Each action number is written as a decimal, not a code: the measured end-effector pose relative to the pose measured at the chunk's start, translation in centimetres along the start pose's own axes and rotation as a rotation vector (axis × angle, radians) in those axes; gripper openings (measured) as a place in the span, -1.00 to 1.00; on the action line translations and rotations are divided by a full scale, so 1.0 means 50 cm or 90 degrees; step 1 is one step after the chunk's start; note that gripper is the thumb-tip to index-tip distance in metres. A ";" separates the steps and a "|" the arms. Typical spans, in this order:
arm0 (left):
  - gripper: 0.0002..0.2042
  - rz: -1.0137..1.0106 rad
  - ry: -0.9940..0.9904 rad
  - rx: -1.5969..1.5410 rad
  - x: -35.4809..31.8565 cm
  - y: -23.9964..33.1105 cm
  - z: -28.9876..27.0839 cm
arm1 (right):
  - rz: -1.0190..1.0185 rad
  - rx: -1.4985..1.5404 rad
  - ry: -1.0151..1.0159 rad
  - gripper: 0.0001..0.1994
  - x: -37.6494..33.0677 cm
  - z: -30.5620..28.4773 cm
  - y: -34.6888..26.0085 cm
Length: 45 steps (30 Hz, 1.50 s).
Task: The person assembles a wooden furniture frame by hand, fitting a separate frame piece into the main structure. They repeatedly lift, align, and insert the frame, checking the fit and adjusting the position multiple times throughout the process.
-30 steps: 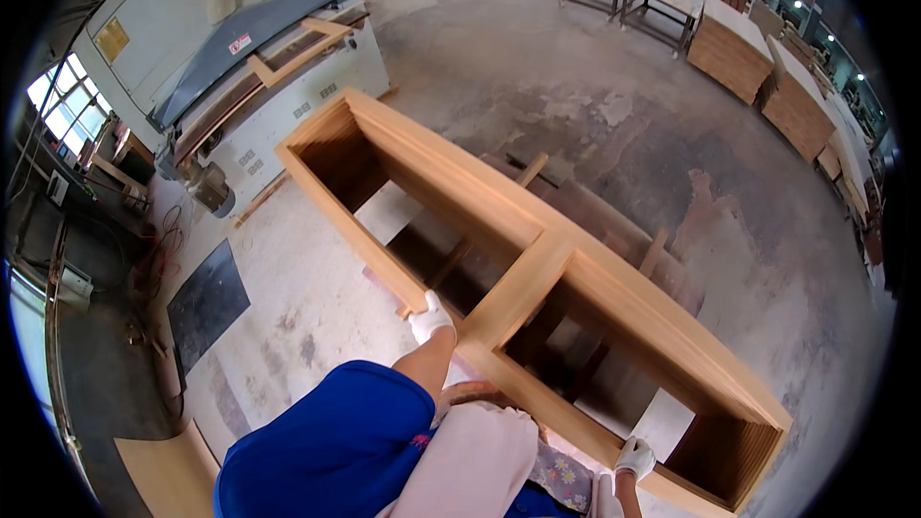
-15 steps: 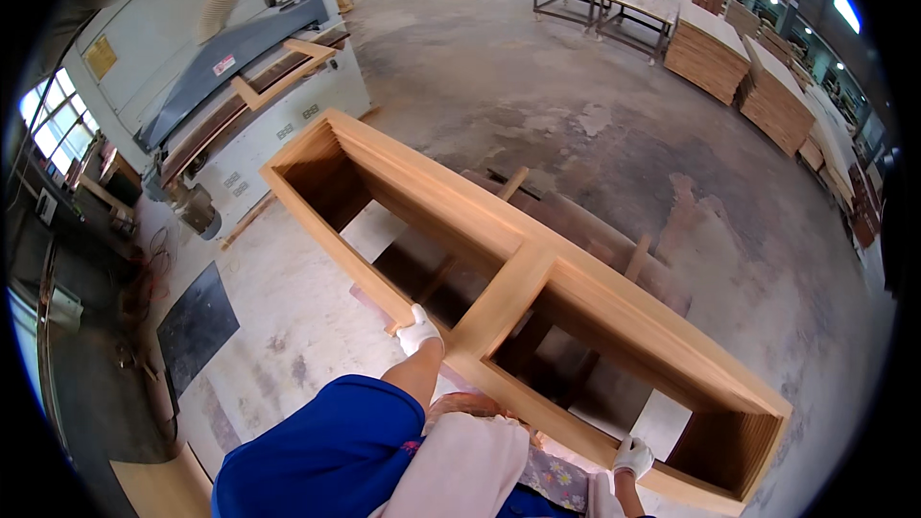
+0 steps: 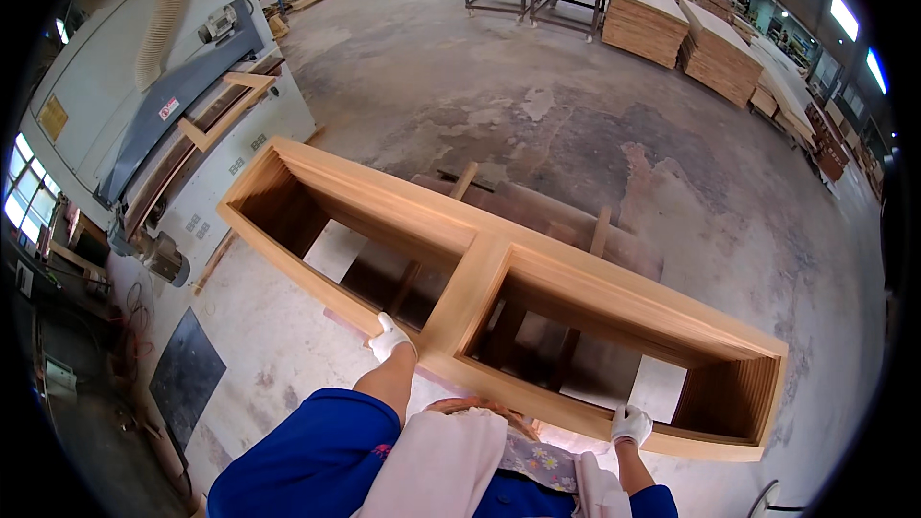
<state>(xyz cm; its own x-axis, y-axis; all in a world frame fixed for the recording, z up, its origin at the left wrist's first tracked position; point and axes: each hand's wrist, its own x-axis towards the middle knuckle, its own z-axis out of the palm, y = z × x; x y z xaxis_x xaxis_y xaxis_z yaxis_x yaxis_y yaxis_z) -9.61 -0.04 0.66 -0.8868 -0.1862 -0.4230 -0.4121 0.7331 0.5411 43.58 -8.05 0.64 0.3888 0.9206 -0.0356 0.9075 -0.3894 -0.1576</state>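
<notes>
- Swung nearer level in view since the earlier frame, the wooden frame stack (image 3: 467,288) is seen over wooden bars (image 3: 601,232).
- Its near rail (image 3: 537,399) is touched by the left hand (image 3: 391,338); finger spread cannot be told.
- That rail is gripped by the right hand (image 3: 631,425), fingers curled together.

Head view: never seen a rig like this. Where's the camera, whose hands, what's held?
No robot here: a person wears a fisheye camera on their head, looking down, so straight edges bow. Both hands wear white gloves. The right hand curls its fingers over the near edge of what looks like a stack of wooden frames with two openings. The left hand is at that edge too, farther left; its grip is unclear. At upper left, a single wooden frame lies on a large machine.
</notes>
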 end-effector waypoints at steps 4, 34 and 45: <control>-0.12 0.007 0.030 -0.011 0.020 -0.014 0.014 | -0.002 0.010 -0.009 -0.69 -0.001 -0.007 -0.014; -0.13 0.014 0.016 0.015 0.031 -0.015 0.022 | -0.016 0.020 0.021 -0.69 -0.002 -0.022 -0.013; -0.12 0.001 0.034 0.019 0.023 -0.011 0.019 | -0.017 0.018 0.021 -0.70 -0.003 -0.005 -0.005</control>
<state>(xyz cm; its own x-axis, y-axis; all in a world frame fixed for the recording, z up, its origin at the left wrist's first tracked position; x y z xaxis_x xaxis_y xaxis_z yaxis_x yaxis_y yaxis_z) -10.20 -0.03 -0.84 -0.8975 -0.2193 -0.3825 -0.4053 0.7520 0.5198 43.34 -8.10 0.95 0.3698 0.9291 0.0012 0.9130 -0.3632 -0.1857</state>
